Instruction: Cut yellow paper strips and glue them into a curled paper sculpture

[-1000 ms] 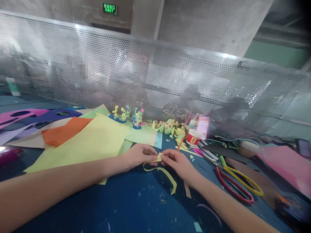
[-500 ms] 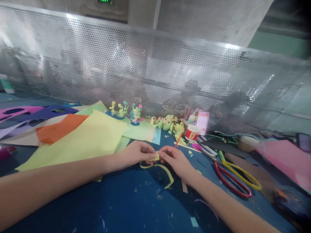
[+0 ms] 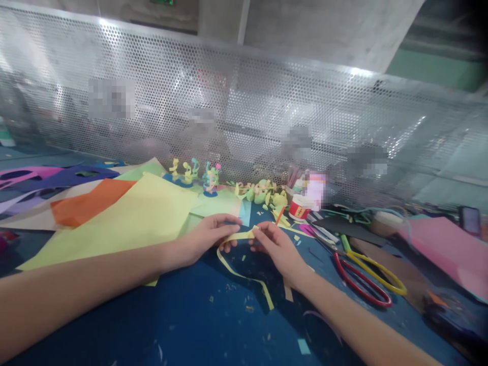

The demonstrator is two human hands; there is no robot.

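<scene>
Between my two hands runs a narrow yellow paper strip (image 3: 241, 236), its long tail dangling in a bent curve over the blue table. My left hand (image 3: 208, 236) is closed on the strip, thumb above and fingers below. With thumb and fingertips, my right hand (image 3: 275, 246) pinches the strip's other end, which looks folded or rolled small. Large yellow-green paper sheets (image 3: 125, 223) lie beside my left forearm. Close beyond my right hand is an orange stick (image 3: 280, 215).
Scissors with red and yellow handles (image 3: 362, 274) lie at the right, near pink sheets (image 3: 446, 244). Behind my hands stand small paper figures (image 3: 209, 183), a pile of yellow-green paper pieces (image 3: 263, 193) and a red-and-white tub (image 3: 299, 207). A perforated metal screen (image 3: 244, 112) crosses the back.
My hands have moved slightly apart, and a straight stretch of the strip now shows between them. The hanging tail has swung and reaches lower.
</scene>
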